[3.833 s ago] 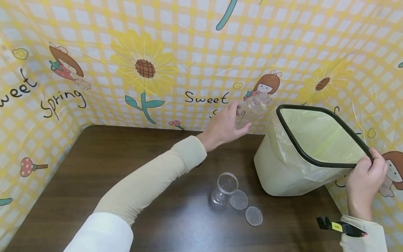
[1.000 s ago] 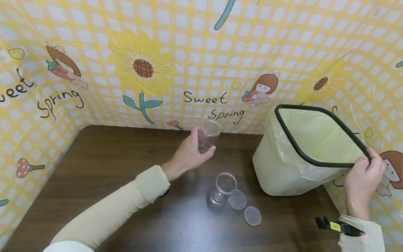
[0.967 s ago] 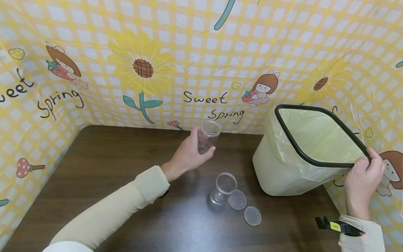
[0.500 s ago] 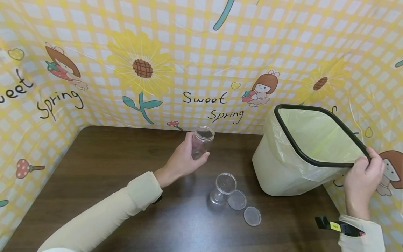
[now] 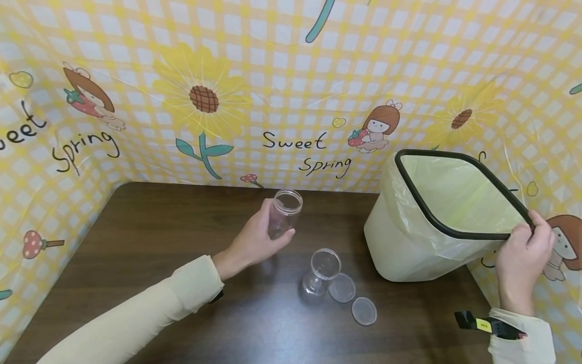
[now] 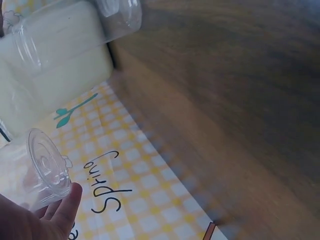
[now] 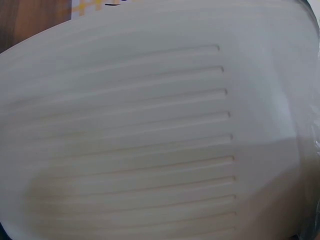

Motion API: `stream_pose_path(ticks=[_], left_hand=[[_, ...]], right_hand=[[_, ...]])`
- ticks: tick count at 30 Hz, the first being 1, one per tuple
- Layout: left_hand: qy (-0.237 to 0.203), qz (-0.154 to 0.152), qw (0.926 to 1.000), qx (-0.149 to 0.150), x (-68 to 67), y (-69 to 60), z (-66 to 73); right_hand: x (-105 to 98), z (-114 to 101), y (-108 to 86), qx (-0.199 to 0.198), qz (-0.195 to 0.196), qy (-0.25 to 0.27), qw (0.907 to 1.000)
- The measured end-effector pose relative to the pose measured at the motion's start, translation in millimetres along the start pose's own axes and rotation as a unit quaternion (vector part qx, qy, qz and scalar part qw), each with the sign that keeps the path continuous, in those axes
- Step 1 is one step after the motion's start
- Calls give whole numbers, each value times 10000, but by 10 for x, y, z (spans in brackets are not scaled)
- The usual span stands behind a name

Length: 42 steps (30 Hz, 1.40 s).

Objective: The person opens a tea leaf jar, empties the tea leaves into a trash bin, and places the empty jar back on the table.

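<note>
My left hand (image 5: pixel 252 240) holds a clear plastic jar (image 5: pixel 285 218) with no lid, raised over the table and leaning slightly. In the left wrist view this jar (image 6: pixel 47 167) shows its base, with fingers around its side. A second clear jar (image 5: pixel 324 275) stands lidless on the table, to the right of that hand. Two round clear lids (image 5: pixel 342 288) lie flat beside it. At the far right, my right hand (image 5: pixel 523 265) grips the black rim of a whitish bin (image 5: pixel 400 242) with a pale yellow-green liner. The bin's ribbed wall (image 7: pixel 150 125) fills the right wrist view.
A dark brown wooden table (image 5: pixel 150 237) lies beneath everything. Yellow checked cloth (image 5: pixel 291 65) with flowers and lettering rises behind it and at both sides. The bin stands near the table's back right corner.
My left hand has brought the jar from beside the bin to the left and lower, turning it more upright. The right hand stays on the bin's rim. The standing jar and lids have not moved.
</note>
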State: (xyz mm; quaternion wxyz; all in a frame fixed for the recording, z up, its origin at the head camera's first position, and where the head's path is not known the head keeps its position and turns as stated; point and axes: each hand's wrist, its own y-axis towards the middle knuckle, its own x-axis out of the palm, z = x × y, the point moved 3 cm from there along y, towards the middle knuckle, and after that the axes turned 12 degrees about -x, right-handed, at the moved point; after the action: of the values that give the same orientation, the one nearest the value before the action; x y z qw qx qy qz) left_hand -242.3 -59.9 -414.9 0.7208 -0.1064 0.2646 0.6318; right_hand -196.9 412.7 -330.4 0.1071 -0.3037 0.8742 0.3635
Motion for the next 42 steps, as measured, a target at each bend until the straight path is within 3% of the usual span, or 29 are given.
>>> stream_pose_path(ticks=[10,18,22,27,42], left_hand=[[-136,-64,9997,-201,-64,-203,-156],[-411,-259,9987,-155,-132,-410,-240],[-205,-319,9991,-185,-151,-502,-279],[230,-477,9981,-317,-113,-601,-363],[244,-795,9956,-443,28,-741,-558]], right_hand=[[4,-27,2,-54,-6,21,10000],[7,-25,2,-12,-60,62,10000],[2,-8,3,56,-117,166,9998],[-1,8,5,80,-170,197,9996],[-15,3,13,81,-81,166,9998]])
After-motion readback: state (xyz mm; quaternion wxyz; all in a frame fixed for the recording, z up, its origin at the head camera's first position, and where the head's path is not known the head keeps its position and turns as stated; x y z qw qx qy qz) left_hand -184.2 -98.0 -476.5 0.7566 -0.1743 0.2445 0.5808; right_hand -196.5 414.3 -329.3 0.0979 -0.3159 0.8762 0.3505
